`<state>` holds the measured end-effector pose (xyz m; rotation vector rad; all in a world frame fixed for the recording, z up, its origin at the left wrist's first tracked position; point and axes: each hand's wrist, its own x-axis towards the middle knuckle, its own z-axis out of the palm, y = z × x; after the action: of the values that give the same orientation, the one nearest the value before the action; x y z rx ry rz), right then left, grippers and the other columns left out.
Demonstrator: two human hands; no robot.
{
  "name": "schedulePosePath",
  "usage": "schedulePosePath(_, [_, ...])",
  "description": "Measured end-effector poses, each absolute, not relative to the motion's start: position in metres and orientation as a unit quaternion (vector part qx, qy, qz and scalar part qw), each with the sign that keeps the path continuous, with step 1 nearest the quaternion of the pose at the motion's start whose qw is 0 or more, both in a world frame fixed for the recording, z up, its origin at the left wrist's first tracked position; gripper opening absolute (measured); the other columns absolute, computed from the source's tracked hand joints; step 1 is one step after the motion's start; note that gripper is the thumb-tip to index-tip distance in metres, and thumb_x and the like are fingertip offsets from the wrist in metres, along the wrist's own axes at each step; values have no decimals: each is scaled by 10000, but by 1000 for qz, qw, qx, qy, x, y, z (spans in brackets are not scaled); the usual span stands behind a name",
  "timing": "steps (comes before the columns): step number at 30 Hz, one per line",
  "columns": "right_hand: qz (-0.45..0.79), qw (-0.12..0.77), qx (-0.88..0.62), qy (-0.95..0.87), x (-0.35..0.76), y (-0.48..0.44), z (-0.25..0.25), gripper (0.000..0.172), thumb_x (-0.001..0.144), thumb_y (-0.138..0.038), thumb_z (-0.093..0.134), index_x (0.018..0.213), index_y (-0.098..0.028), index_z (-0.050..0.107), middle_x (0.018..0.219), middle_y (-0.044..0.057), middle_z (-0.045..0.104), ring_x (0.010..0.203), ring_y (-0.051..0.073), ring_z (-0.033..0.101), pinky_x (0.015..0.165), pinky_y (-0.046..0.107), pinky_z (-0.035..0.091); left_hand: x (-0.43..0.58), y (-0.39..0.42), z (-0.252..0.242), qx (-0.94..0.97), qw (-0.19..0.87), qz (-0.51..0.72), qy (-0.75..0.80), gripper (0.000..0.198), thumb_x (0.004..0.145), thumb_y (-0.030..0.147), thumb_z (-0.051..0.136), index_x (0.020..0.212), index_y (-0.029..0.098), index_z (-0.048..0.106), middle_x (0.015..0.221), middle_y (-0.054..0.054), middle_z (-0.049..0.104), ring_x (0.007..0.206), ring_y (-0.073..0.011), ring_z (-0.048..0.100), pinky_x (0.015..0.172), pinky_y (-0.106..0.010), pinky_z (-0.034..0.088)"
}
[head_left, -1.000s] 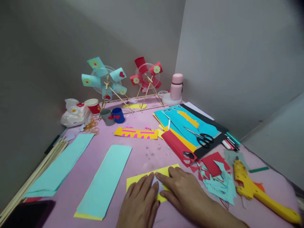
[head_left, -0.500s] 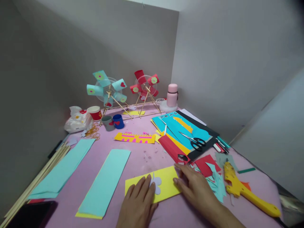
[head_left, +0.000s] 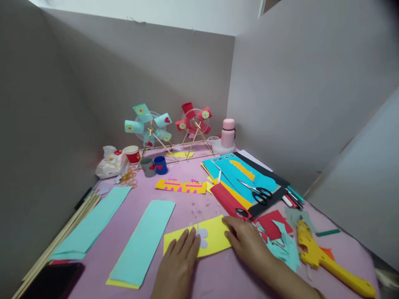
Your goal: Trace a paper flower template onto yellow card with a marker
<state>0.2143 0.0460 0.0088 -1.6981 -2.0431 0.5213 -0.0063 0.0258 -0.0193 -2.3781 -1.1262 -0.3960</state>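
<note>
A yellow paper strip [head_left: 215,229] lies before me on the table, with a lilac butterfly-like cutout [head_left: 203,237] on it. My left hand [head_left: 181,257] rests flat over the strip's left part, fingers stretched out, and covers one side of the cutout. At the strip's right end, my right hand [head_left: 246,238] has thumb and fingers closed on the edge. Left of the hands is a light teal strip [head_left: 145,241] over a yellow one.
Scissors [head_left: 260,193] lie on blue paper at the right, near paper scraps and a yellow glue gun [head_left: 324,257]. Two stick-and-paper wheels [head_left: 151,126] stand at the back. A dark phone [head_left: 51,282], wooden sticks [head_left: 75,220] and teal strips [head_left: 93,224] lie at the left.
The view has tilted up slightly, showing more wall. Both hands stay on the yellow paper strip, with the right hand a little further left in view. The left hand's fingers look almost unchanged.
</note>
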Motion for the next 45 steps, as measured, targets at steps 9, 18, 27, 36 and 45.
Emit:
schedulePosePath(9, [107, 131, -479, -861, 176, 48, 8, 308, 868, -98, 491, 1151, -197, 562, 992, 81, 620, 885, 231, 565, 738, 328, 467, -2, 27, -24, -858, 306, -127, -393, 433, 836, 427, 507, 1179, 172, 580, 1213, -36, 642, 1047, -205, 622, 759, -312, 535])
schedulePosePath(18, [53, 108, -473, -873, 173, 56, -8, 368, 873, -107, 498, 1222, -219, 524, 973, 81, 619, 868, 261, 557, 731, 383, 443, -2, 33, -19, -866, 186, -212, -414, 302, 871, 346, 481, 1084, 183, 619, 1069, -47, 707, 939, -198, 650, 747, -314, 538])
schedulePosePath(27, [65, 120, -468, -873, 176, 56, -9, 377, 872, -131, 512, 1226, -261, 519, 938, 63, 610, 831, 245, 550, 705, 364, 432, -1, 36, -24, -859, 144, -245, -425, 267, 868, 155, 408, 1041, 187, 608, 1114, -74, 680, 1000, -212, 633, 745, -351, 578])
schedulePosePath(36, [53, 141, -456, -877, 179, 57, -14, 401, 861, -149, 540, 1241, -273, 506, 929, 58, 610, 814, 236, 545, 684, 346, 419, -2, 37, -21, -863, 158, -233, -419, 287, 850, 140, 402, 1027, 183, 624, 1065, -73, 705, 946, -223, 661, 717, -357, 588])
schedulePosePath(45, [56, 144, -452, -878, 181, 57, -14, 392, 867, -165, 535, 1239, -285, 499, 929, 53, 600, 821, 229, 534, 691, 338, 404, -7, 39, -21, -875, 205, -188, -395, 302, 858, 181, 423, 1099, 186, 605, 1150, -55, 673, 1060, -216, 610, 767, -347, 549])
